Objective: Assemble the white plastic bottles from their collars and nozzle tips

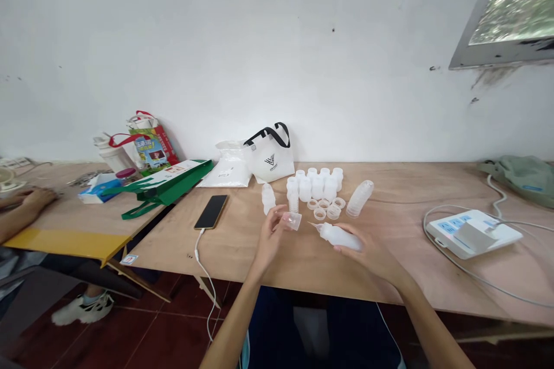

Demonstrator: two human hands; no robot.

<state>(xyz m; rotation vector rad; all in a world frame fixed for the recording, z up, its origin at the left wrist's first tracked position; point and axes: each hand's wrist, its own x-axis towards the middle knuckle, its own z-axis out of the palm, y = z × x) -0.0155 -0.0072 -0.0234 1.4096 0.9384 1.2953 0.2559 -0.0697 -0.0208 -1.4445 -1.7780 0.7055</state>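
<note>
Between the thumb and fingers of my left hand (272,235) is a small clear plastic cap (292,220), its wide end turned right. My right hand (367,251) is wrapped round a white squeeze bottle (341,237) tilted on its side, its thin pointed tip towards the cap. Tip and cap are slightly apart. Beyond my hands stand several white bottles (317,188) in a cluster, with several translucent rings (319,214) lying in front of them. A stack of clear cups (360,198) leans to the right of the rings, and another white bottle (268,198) is at the left.
A phone (211,211) on a charging cable lies left of my hands. Behind stand a white tote bag (272,158) and a white plastic package (227,170). A green bag (167,187) crosses the table gap. At right is a power strip (474,233) with loose cables.
</note>
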